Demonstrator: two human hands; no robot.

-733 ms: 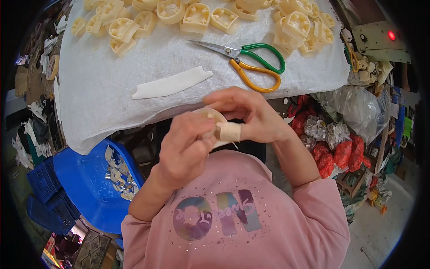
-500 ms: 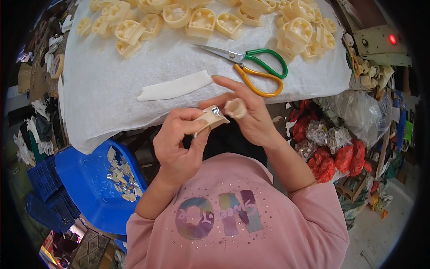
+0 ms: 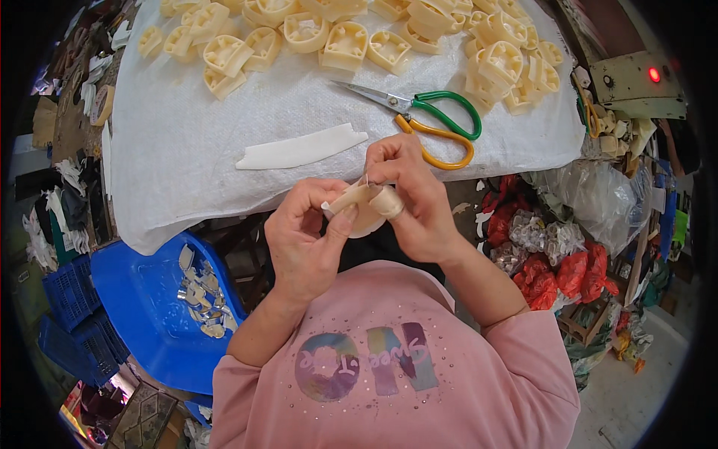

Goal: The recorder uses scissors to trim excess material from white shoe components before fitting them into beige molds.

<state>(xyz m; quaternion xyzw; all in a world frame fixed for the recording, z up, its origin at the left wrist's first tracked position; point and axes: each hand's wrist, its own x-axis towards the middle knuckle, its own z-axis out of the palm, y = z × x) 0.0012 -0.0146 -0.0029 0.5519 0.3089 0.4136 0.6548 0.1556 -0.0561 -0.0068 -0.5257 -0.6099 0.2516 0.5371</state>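
Above my lap, both hands hold a small cream curved piece [image 3: 364, 216] at the table's near edge. My left hand [image 3: 305, 228] is closed on one end, thumb in front and fingers behind. My right hand [image 3: 416, 198] pinches the piece's other side, fingers curled at its upper edge. A beige wrapping or finger cover [image 3: 387, 202] sits on the right thumb. Just beyond lies a flat white strip [image 3: 303, 147] on the cloth. Scissors [image 3: 402, 102] with one green and one orange handle rest beyond the right hand, blades pointing left.
Many cream moulded plastic parts [image 3: 345, 46] are heaped along the far side of the white cloth [image 3: 172, 150]. A blue tub [image 3: 142, 299] with silver and cream pieces stands at lower left. Red bags [image 3: 535, 282] and clear plastic [image 3: 598, 198] lie at right, below a box with a red light [image 3: 654, 75].
My right hand has curled its outstretched fingers and closed onto the cream piece. The piece has turned, so its shiny silver face no longer shows. The view has shifted slightly.
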